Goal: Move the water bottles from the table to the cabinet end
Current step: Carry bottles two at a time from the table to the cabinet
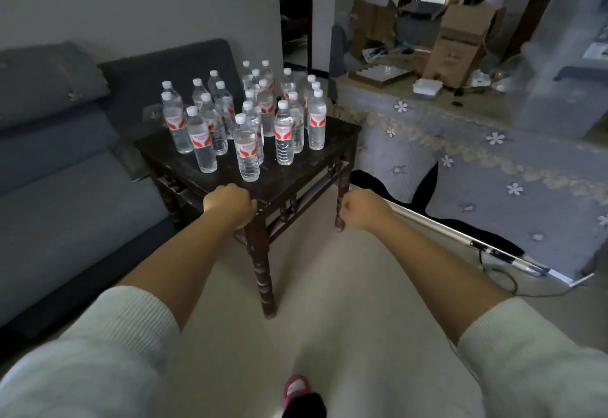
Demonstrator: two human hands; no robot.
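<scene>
Reaching with left hand [228,204] curled, empty, over near worktop [296,184] edge, right hand [362,209] likewise fisted, empty, off its corner; standing upright, crowding worktop, water bottles [246,151]: judging full, heavyish, smooth, squeezable plastic, best gripping mid-body around label, nearest first.

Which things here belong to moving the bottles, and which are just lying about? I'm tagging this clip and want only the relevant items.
Part of the job:
water bottles, standing upright
dark wooden table under them
left hand, curled, by the table's near corner
right hand, curled, holding nothing

Just lying about:
grey sofa
cardboard boxes
flowered cloth
</scene>
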